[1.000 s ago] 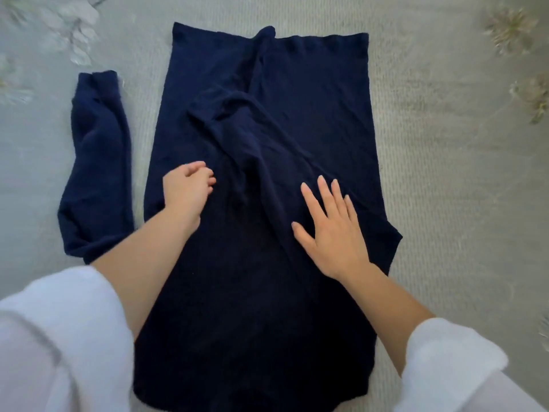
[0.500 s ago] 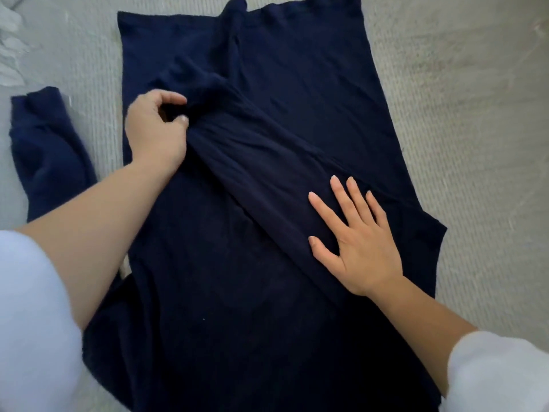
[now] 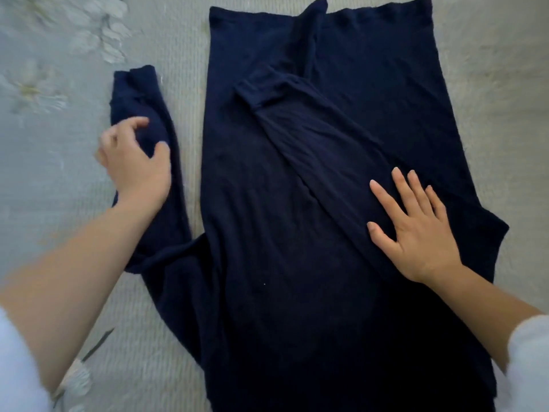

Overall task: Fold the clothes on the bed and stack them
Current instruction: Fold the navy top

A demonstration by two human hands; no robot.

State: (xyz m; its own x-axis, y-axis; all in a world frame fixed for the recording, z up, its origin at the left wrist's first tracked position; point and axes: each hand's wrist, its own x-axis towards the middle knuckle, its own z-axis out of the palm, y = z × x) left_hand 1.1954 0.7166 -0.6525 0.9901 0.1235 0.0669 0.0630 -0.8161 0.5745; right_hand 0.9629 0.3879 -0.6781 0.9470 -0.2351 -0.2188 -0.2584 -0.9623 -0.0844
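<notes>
1. One long navy garment [image 3: 297, 278] lies spread flat on a pale grey bed cover [image 3: 490, 129] stitched with faint flowers. It fills the middle of the head view from top to bottom.
2. One arm of it, the folded sleeve [image 3: 315, 135], lies diagonally across the body of the garment, with its cuff toward the upper left.
3. The right hand [image 3: 416, 230] rests flat on the lower part of the folded sleeve. Its fingers are straight and spread, grasping nothing, only pressing the cloth down.
4. The loose sleeve [image 3: 139, 93] lies out on the cover just left of the body and joins it lower down.
5. The left hand [image 3: 135, 165] has thumb and fingers curled round a bunch of the loose sleeve near its middle. The hand is slightly blurred, but it reads as closed on the cloth.
6. Judging by its drape, the fabric is a soft, light, limp knit. It should sag and wrinkle when lifted, cling a little to the cover, and bear firm handling without harm.
7. A good hold is probably mid-sleeve or near the cuff, to carry the sleeve over the body while the flat hand anchors the fold. Later folds likely need both hands at two corners of one end.
</notes>
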